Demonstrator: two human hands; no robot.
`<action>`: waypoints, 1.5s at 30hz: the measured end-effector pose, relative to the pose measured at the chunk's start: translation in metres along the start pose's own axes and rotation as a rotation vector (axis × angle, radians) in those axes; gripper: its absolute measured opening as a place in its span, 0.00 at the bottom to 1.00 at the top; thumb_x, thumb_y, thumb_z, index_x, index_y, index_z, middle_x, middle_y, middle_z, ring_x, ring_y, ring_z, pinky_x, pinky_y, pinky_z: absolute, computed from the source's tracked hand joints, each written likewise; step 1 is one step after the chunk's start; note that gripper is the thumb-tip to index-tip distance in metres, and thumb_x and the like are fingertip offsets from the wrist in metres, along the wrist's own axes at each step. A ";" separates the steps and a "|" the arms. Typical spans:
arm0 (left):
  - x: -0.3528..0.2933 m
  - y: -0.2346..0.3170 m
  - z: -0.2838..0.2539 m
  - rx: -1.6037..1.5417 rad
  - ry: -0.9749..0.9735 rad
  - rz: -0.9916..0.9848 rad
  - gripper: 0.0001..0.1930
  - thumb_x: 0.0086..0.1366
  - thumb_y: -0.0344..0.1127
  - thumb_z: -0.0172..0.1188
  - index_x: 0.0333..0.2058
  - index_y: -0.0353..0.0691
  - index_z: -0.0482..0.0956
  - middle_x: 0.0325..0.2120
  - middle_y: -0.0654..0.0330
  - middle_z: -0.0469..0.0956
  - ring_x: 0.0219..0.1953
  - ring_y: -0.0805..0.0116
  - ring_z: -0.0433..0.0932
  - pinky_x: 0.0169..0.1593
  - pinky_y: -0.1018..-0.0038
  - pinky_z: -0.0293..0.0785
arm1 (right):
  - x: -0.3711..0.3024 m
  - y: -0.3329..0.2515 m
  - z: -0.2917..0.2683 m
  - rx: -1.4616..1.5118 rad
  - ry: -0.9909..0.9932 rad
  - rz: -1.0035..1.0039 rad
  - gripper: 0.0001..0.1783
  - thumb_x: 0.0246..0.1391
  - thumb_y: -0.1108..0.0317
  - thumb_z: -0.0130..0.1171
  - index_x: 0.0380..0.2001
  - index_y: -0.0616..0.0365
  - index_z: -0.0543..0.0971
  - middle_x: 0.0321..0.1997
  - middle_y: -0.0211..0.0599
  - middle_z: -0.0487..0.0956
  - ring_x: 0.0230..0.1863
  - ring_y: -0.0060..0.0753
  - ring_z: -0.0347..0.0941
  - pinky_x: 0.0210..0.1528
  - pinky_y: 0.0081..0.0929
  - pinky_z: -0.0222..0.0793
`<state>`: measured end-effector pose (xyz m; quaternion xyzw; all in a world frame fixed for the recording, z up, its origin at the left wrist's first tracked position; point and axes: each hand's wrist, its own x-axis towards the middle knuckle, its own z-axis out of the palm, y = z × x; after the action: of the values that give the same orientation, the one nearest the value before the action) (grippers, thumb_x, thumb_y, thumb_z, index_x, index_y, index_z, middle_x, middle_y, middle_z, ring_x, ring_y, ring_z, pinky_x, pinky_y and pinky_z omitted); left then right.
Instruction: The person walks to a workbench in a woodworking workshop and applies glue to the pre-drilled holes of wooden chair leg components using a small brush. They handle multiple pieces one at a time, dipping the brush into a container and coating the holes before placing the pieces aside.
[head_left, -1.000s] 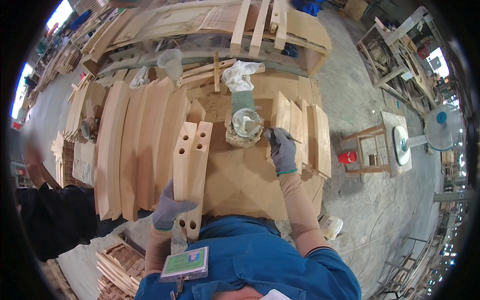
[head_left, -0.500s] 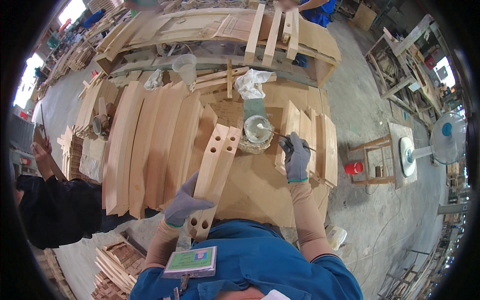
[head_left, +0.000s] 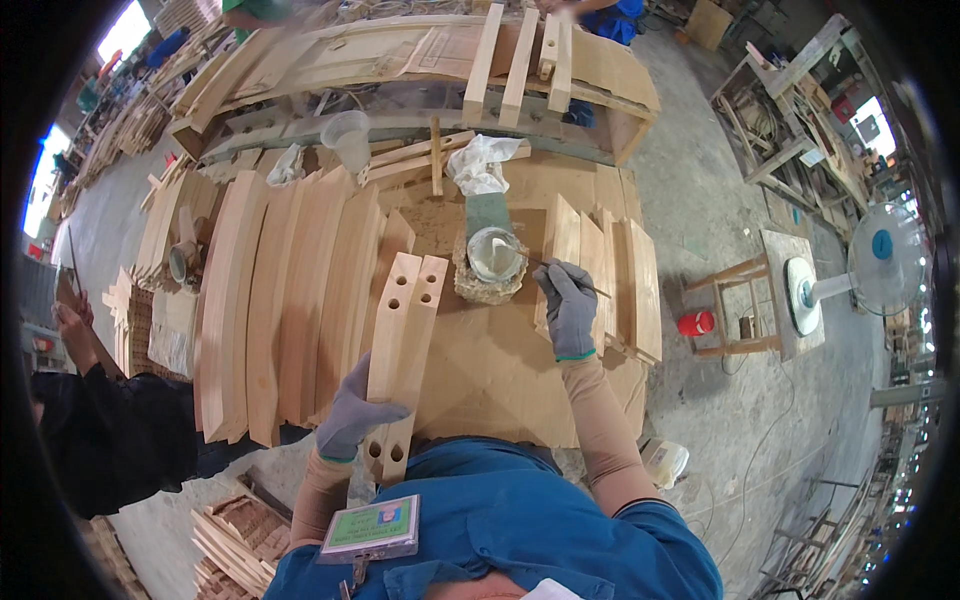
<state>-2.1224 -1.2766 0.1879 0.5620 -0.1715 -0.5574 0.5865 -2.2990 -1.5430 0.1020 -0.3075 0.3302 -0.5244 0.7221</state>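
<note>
My left hand (head_left: 358, 414), in a grey glove, is closed around two wooden bars (head_left: 405, 345) held side by side and tilted, with round drilled holes at both ends. Between the gloved fingers of my right hand (head_left: 570, 310) is a thin dark stick (head_left: 534, 258). Its tip, coated in white paste, is over the mouth of a round pot (head_left: 494, 268) crusted with dried glue on the outside. Pale glue shows inside the pot. Behind it lies a crumpled white cloth (head_left: 482, 165) on a greenish strip.
Shaped wooden pieces (head_left: 290, 300) stand in a row at left, more pieces (head_left: 600, 275) at right, on a cardboard-covered table (head_left: 480, 380). A clear plastic cup (head_left: 347, 140) is behind. A white fan (head_left: 805, 283) is at right. A person in dark clothes (head_left: 110, 430) is at left.
The view has shifted slightly, so most things sit a little further left. The stick's tip has moved slightly within the pot's mouth. Both hands keep their holds.
</note>
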 end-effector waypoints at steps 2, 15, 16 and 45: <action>0.000 0.003 -0.001 0.008 -0.006 -0.001 0.42 0.38 0.20 0.67 0.57 0.33 0.63 0.47 0.61 0.73 0.47 0.73 0.71 0.51 0.76 0.67 | 0.002 0.002 -0.004 0.199 0.083 0.161 0.03 0.54 0.78 0.56 0.33 0.64 0.75 0.33 0.42 0.77 0.33 0.31 0.76 0.36 0.23 0.77; 0.011 0.003 0.001 0.082 -0.042 -0.001 0.44 0.37 0.20 0.68 0.58 0.33 0.62 0.48 0.60 0.72 0.50 0.71 0.69 0.55 0.76 0.63 | 0.019 0.009 -0.021 0.151 0.147 0.262 0.05 0.54 0.75 0.56 0.32 0.66 0.74 0.31 0.43 0.78 0.32 0.34 0.77 0.38 0.27 0.79; 0.010 0.003 0.001 0.076 -0.042 -0.005 0.44 0.37 0.20 0.68 0.58 0.32 0.61 0.49 0.60 0.71 0.51 0.71 0.69 0.55 0.76 0.63 | 0.017 0.005 -0.016 0.089 0.129 0.227 0.04 0.54 0.76 0.56 0.31 0.66 0.73 0.31 0.43 0.78 0.32 0.33 0.77 0.38 0.27 0.79; 0.007 0.011 0.009 0.153 -0.017 -0.039 0.43 0.38 0.21 0.66 0.58 0.34 0.62 0.50 0.59 0.71 0.52 0.71 0.68 0.56 0.75 0.62 | 0.015 0.028 -0.023 0.304 0.065 0.386 0.05 0.56 0.73 0.55 0.31 0.65 0.75 0.29 0.41 0.77 0.32 0.32 0.76 0.39 0.24 0.78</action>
<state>-2.1224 -1.2900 0.1968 0.6037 -0.2074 -0.5588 0.5294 -2.2982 -1.5523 0.0643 -0.1094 0.3232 -0.4301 0.8358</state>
